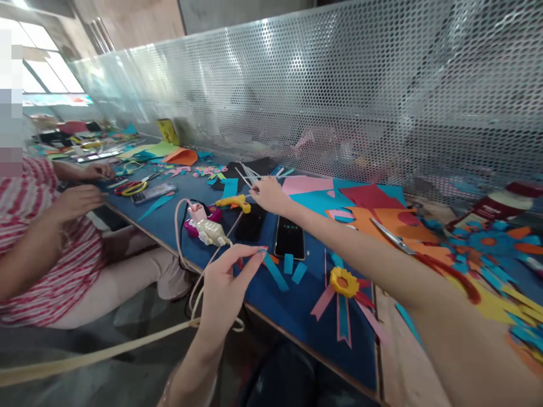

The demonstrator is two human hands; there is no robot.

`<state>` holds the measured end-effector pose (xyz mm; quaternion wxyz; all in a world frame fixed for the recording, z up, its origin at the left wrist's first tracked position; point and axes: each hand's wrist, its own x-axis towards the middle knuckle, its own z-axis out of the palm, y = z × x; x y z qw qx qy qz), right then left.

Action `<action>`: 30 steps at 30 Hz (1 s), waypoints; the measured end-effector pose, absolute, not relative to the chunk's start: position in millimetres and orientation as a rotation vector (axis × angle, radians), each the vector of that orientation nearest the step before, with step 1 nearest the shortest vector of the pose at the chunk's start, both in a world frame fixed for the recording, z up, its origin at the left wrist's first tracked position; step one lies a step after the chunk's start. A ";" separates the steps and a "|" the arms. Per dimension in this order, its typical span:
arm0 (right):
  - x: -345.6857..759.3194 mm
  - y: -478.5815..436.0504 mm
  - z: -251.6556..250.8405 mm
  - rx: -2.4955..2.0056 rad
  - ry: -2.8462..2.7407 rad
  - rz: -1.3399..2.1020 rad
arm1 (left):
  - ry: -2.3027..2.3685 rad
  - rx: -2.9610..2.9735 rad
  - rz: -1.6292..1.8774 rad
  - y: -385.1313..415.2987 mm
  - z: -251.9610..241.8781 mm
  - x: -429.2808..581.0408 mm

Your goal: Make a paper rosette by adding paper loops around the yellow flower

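My left hand point(229, 282) pinches the upper end of a narrow blue paper strip point(276, 272) between thumb and fingertips, above the table's front edge. Farther back, my right hand point(271, 195) has its fingers closed at several thin white sticks point(246, 174), which fan out from the fingertips. Just left of those fingers lies a yellow glue gun point(232, 202). Two short blue paper pieces point(293, 268) lie near a phone point(289, 237) with a lit screen. Right of them is a rosette with a yellow flower centre point(344, 282) and pink, blue and red paper tails.
Red-handled scissors point(441, 268) rest on orange paper point(365, 223) at right, near a bottle point(496, 206). A power strip point(207, 226) and cables hang by the table edge. At left, a co-worker in a striped top point(25, 243) works with both hands. A perforated metal screen point(297, 96) stands behind.
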<state>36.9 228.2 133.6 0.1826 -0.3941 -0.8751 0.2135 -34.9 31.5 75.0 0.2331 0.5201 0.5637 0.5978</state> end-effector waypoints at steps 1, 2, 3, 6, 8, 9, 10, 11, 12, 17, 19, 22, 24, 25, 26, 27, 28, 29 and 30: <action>54.0 217.0 139.5 -1.067 -2.477 0.610 | 1.535 1.447 1.622 33.3 77.0 -33.9; 72.2 204.2 145.1 -1.031 -2.493 0.635 | 1.518 1.465 1.596 35.2 78.5 -32.6; 90.7 190.4 150.0 -1.009 -2.509 0.675 | 1.499 1.483 1.565 37.0 79.6 -30.9; 140.3 149.9 158.2 -0.937 -2.577 0.928 | 1.469 1.499 1.506 40.9 82.7 -24.3; 161.7 129.2 158.0 -0.969 -2.549 1.029 | 1.459 1.510 1.486 41.9 86.1 -18.7; 168.2 121.6 156.7 -0.969 -2.519 1.078 | 1.452 1.524 1.477 42.1 88.3 -15.7; 172.2 115.6 154.8 -0.965 -2.485 1.122 | 1.442 1.542 1.468 42.2 90.7 -12.6; 174.4 111.1 152.7 -0.955 -2.455 1.162 | 1.432 1.560 1.458 42.3 93.1 -9.6; 175.3 107.6 150.6 -0.955 -2.430 1.194 | 1.424 1.576 1.451 42.4 95.1 -6.7; 180.2 97.9 142.0 -1.021 -2.299 1.233 | 1.320 1.525 1.447 44.2 93.8 2.8; 186.3 95.8 138.0 -1.050 -2.207 1.237 | 1.224 1.477 1.397 45.6 88.3 5.0; 195.8 93.9 130.9 -1.087 -2.067 1.255 | 1.173 1.513 1.252 47.9 78.6 9.4; 200.6 92.9 127.0 -1.106 -2.027 1.249 | 1.186 1.577 1.177 49.6 73.4 13.8; 202.5 92.5 125.7 -1.113 -2.026 1.232 | 1.191 1.604 1.153 50.5 71.5 16.2; 204.4 92.2 124.8 -1.117 -2.031 1.209 | 1.191 1.626 1.136 51.5 70.0 18.5; 206.4 91.9 124.3 -1.116 -2.042 1.185 | 1.192 1.644 1.130 52.5 69.1 20.6; 208.7 91.9 124.0 -1.110 -2.053 1.165 | 1.201 1.662 1.135 53.4 68.6 22.3; 211.2 92.1 123.9 -1.106 -2.056 1.162 | 1.220 1.680 1.144 54.2 68.5 23.6; 214.0 92.6 123.8 -1.115 -2.037 1.190 | 1.247 1.701 1.158 54.8 68.5 24.5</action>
